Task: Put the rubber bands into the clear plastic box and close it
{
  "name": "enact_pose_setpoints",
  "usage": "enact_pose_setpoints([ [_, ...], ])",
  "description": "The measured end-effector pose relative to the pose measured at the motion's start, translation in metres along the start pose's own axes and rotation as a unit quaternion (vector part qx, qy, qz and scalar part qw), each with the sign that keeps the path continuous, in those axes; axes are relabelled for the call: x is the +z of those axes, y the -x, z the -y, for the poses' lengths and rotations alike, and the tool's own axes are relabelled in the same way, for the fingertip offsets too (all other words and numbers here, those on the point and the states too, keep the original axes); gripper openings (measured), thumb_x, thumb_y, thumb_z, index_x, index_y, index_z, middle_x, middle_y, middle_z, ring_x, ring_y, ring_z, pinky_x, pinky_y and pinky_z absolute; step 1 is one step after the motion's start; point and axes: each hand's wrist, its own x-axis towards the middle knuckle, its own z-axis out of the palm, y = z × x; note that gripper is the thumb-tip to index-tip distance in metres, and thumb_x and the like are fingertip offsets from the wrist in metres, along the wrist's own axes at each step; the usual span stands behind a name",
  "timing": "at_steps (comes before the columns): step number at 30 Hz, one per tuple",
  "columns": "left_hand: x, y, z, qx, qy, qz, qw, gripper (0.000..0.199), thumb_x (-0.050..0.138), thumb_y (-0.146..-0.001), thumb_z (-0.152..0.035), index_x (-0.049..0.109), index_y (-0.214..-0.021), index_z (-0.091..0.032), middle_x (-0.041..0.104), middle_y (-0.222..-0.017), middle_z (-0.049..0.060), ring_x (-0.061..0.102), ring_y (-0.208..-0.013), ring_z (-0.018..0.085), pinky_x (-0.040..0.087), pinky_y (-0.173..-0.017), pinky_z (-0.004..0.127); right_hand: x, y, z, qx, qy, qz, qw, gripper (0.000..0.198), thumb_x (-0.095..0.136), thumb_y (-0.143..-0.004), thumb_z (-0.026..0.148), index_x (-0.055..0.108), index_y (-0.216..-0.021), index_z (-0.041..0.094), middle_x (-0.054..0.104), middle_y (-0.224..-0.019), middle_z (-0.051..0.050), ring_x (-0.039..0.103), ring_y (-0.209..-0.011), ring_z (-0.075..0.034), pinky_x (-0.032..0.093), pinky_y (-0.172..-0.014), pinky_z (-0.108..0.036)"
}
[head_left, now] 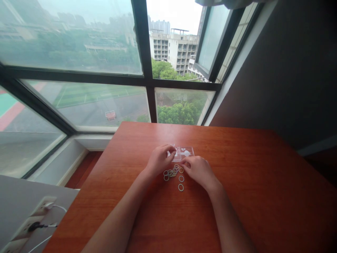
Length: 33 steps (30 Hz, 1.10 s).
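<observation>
Several small pale rings (172, 172) lie in an overlapping cluster on the wooden table. Right of the cluster, separate rings run in a short column, with the nearest ring (180, 187) lying flat. My right hand (198, 170) is pinched at the far end of this column, with what looks like a ring's edge at its fingertips. My left hand (161, 159) is curled at the left part of a clear plastic case (188, 152), thumb and forefinger close together. Whatever sits between those left fingertips is too small to make out. The left hand partly hides the case.
The reddish-brown table (263, 182) reaches to a dark-framed window (150, 83), one pane of which is swung outward. A dark wall (276, 70) rises on the right. Low on the left, a socket strip (26, 225) holds plugs and white cables.
</observation>
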Motion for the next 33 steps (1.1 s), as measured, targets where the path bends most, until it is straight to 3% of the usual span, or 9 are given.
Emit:
enact_pose_setpoints([
  [6, 0.000, 0.000, 0.000, 0.000, -0.003, -0.001, 1.000, 0.011, 0.056, -0.083, -0.019, 0.067, -0.084, -0.016, 0.067, -0.080, 0.002, 0.052, -0.062, 0.010, 0.041, -0.061, 0.021, 0.002, 0.001, 0.007, 0.017, 0.053, 0.039, 0.998, 0.021, 0.050, -0.088, 0.028, 0.070, -0.093, 0.027, 0.072, -0.090, -0.004, 0.065, -0.085, -0.019, 0.037, -0.066, -0.025],
  [12, 0.000, 0.000, -0.001, 0.003, -0.008, -0.002, 1.000, 0.012, 0.056, -0.083, -0.019, 0.067, -0.084, -0.016, 0.067, -0.078, 0.002, 0.052, -0.063, 0.011, 0.041, -0.062, 0.021, 0.003, 0.000, 0.007, 0.020, 0.049, 0.032, 0.998, 0.017, 0.053, -0.085, 0.028, 0.070, -0.088, 0.027, 0.072, -0.087, -0.002, 0.065, -0.081, -0.018, 0.034, -0.063, -0.025],
  [24, 0.002, 0.000, -0.003, -0.015, 0.061, 0.046, 0.997, 0.015, 0.056, -0.084, -0.024, 0.067, -0.081, -0.015, 0.066, -0.075, 0.002, 0.052, -0.062, 0.010, 0.040, -0.059, 0.020, 0.005, -0.002, 0.004, -0.017, -0.061, -0.144, 0.988, 0.015, 0.055, -0.086, 0.027, 0.070, -0.087, 0.025, 0.068, -0.072, 0.001, 0.058, -0.064, -0.013, 0.033, -0.062, -0.023],
  [33, 0.003, -0.001, -0.013, -0.017, 0.128, 0.059, 0.990, 0.015, 0.058, -0.082, -0.024, 0.069, -0.081, -0.014, 0.065, -0.069, 0.000, 0.051, -0.058, 0.009, 0.038, -0.055, 0.019, 0.010, -0.003, 0.001, -0.036, -0.083, -0.168, 0.982, 0.013, 0.058, -0.085, 0.028, 0.070, -0.088, 0.025, 0.066, -0.069, 0.001, 0.057, -0.062, -0.013, 0.034, -0.062, -0.023],
])
